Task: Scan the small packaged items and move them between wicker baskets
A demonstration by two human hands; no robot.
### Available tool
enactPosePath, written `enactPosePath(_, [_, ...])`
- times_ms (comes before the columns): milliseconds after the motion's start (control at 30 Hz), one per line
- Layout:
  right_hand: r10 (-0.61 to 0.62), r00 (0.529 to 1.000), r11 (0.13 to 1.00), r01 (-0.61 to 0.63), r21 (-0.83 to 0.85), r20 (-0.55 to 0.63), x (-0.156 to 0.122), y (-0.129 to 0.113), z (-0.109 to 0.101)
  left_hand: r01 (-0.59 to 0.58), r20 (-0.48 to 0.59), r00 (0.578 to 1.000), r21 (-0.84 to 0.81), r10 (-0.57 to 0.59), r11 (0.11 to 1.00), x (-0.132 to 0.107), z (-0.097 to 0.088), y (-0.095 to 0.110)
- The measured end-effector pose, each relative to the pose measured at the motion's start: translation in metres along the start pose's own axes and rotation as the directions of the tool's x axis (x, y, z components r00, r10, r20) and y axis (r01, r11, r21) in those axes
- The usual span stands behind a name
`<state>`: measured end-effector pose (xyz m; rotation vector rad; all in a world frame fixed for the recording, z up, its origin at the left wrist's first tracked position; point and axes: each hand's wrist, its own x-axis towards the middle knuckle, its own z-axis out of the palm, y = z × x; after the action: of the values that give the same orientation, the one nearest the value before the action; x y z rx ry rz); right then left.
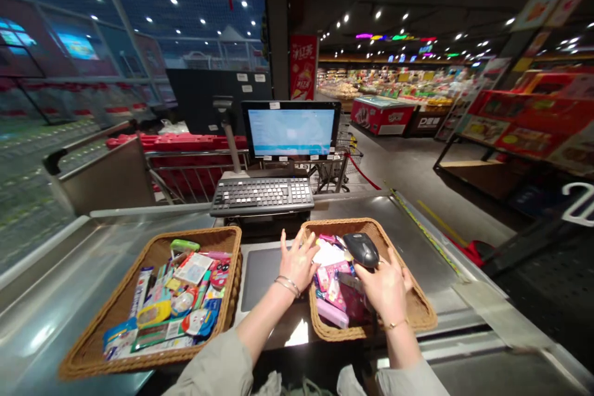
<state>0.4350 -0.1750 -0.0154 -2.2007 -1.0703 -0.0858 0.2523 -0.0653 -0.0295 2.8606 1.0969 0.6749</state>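
Observation:
My right hand point(384, 288) grips a black handheld barcode scanner point(362, 249) over the right wicker basket point(420, 309), which holds pink packets point(335, 288) and other small goods. Spread and open, my left hand point(299, 260) rests at that basket's left rim, touching the packets there. A bracelet circles each wrist. To the left stands a second wicker basket point(116, 303) filled with several colourful small packets point(179, 300).
A keyboard point(262, 195) and a lit monitor point(291, 131) stand behind the baskets on the steel checkout counter point(55, 297). A dark scanner plate point(262, 269) lies between the baskets. Red shopping carts point(185, 154) are at the back left; store aisles and shelves point(524, 124) lie to the right.

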Motion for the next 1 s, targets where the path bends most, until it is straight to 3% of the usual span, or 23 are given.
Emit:
enactPosePath(233, [-0.117, 0.99, 0.993, 0.115, 0.033, 0.083, -0.009, -0.06, 0.014, 0.156, -0.047, 0.987, 0.037, -0.154, 0.987, -0.037, -0.035, -0.051])
enactPosePath(467, [-0.214, 0.96, 0.975, 0.197, 0.104, 0.18, -0.026, -0.113, 0.031, 0.309, -0.125, 0.946, 0.084, -0.298, 0.947, -0.081, -0.065, -0.112])
enactPosePath(633, [-0.254, 0.94, 0.964, 0.227, 0.136, 0.226, -0.042, -0.136, 0.049, 0.407, -0.098, 0.913, 0.123, -0.397, 0.905, -0.116, -0.081, -0.158])
enactPosePath(800, [-0.266, 0.929, 0.963, 0.241, 0.123, 0.258, -0.057, -0.153, 0.062, 0.527, -0.022, 0.844, 0.214, -0.535, 0.823, -0.15, -0.096, -0.198])
enactPosePath(1000, [-0.278, 0.915, 0.959, 0.245, 0.146, 0.292, -0.067, -0.166, 0.073, 0.593, -0.039, 0.791, 0.292, -0.611, 0.75, -0.183, -0.102, -0.244])
